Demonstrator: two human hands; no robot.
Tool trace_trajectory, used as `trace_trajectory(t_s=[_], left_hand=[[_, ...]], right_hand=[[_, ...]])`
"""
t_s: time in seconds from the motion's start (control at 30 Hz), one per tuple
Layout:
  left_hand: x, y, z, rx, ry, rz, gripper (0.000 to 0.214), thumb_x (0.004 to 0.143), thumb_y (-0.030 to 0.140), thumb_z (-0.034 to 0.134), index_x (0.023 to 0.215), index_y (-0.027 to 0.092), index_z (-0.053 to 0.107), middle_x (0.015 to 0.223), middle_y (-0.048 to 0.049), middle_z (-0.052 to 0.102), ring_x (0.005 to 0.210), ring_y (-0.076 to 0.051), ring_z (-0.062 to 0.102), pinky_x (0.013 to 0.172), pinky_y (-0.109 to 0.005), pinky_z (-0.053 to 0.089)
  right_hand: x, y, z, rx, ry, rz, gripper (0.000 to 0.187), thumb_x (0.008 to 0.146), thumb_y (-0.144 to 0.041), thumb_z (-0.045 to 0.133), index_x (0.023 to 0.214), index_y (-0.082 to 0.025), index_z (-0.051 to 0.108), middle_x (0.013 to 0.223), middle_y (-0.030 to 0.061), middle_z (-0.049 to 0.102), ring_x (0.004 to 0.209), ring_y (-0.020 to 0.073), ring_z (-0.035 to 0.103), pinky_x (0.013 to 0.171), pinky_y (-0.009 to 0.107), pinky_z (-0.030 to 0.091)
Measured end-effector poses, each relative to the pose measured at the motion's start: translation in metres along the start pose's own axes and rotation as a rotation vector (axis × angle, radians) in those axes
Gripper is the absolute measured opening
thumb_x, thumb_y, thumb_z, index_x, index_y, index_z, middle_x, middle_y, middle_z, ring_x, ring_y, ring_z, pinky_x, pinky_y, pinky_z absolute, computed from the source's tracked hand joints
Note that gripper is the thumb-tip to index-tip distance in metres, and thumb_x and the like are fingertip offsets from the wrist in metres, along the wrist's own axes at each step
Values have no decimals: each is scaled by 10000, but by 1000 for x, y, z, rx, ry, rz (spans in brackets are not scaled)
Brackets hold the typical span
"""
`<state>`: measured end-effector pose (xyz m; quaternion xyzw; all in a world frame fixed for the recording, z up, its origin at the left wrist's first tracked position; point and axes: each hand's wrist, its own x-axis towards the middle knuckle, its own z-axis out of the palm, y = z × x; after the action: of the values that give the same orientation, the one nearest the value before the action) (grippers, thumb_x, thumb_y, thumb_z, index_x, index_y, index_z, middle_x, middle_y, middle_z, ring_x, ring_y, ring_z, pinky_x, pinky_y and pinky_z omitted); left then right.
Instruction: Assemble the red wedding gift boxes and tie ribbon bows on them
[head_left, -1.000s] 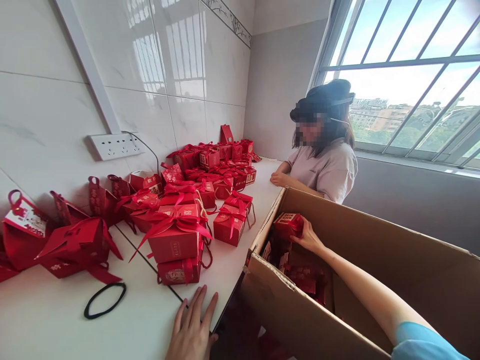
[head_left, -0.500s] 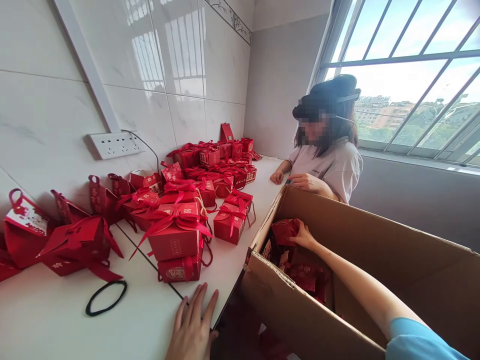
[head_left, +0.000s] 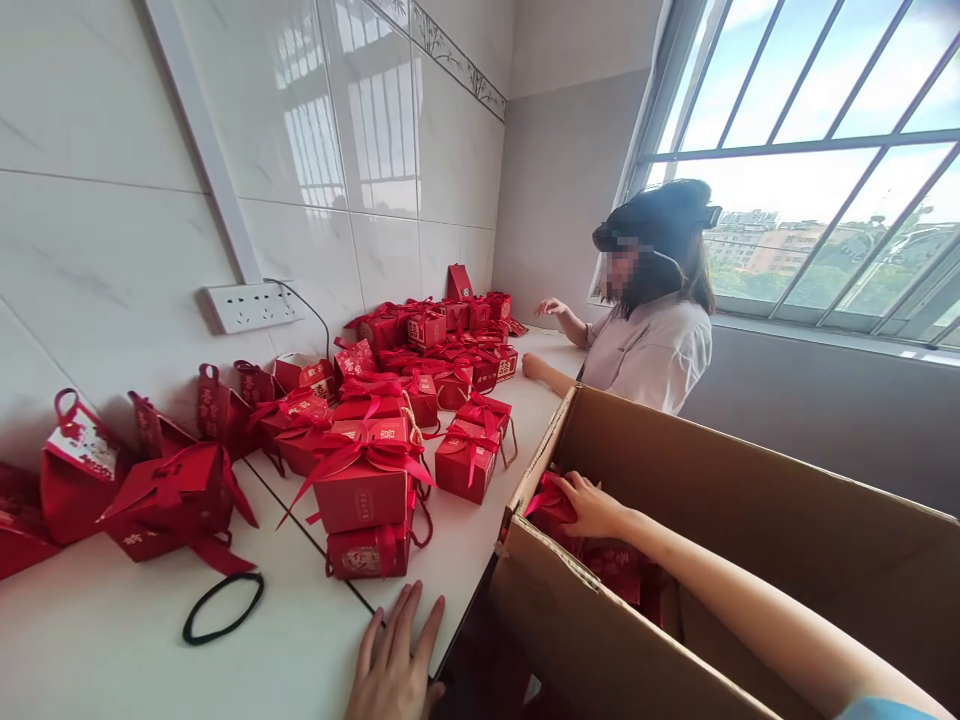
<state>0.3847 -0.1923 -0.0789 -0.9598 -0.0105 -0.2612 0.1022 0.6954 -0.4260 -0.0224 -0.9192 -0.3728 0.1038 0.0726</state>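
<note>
My left hand [head_left: 396,660] lies on the white table [head_left: 292,640] near its edge, fingers stretched out and holding nothing. Inside the cardboard box [head_left: 720,465], my right hand [head_left: 594,512] grips a red gift box [head_left: 549,508] with a ribbon, close to the left end wall. My fingers cover part of this gift box. More red packages [head_left: 611,565] lie beneath my wrist, partly hidden by my forearm. Two stacked red gift boxes [head_left: 364,490] with a ribbon bow stand on the table just beyond my left hand.
Many red gift boxes [head_left: 450,385] fill the table along the tiled wall. A black elastic loop [head_left: 223,608] lies at the front left. Another person [head_left: 649,340] sits across the table by the barred window. A power socket strip [head_left: 253,307] is on the wall.
My right hand has lowered the gift box deeper along the cardboard box's left end. My left hand stays on the table. The other person has raised one hand and turned towards the table.
</note>
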Motion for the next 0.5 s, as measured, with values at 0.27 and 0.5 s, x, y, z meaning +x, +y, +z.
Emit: trace_trajectory(t_s=[0.27, 0.5], left_hand=[[-3, 1, 14, 10, 5, -9, 795, 645, 55, 501, 1394, 273, 349, 1342, -79, 541, 1209, -227, 532, 961, -377, 441], [-1, 8, 4, -25, -60, -66, 782, 638, 32, 516, 1369, 274, 382, 1366, -74, 518, 1248, -241, 498, 1006, -400, 419]], right_hand=[[3, 2, -13, -14, 31, 21, 810, 584, -294, 702, 1347, -153, 470, 1066, 145, 592, 986, 304, 589, 846, 394, 459], [-14, 14, -148, 44, 369, -72, 601, 661, -380, 677, 1211, -165, 562, 1042, 108, 652, 946, 275, 606, 837, 350, 470]])
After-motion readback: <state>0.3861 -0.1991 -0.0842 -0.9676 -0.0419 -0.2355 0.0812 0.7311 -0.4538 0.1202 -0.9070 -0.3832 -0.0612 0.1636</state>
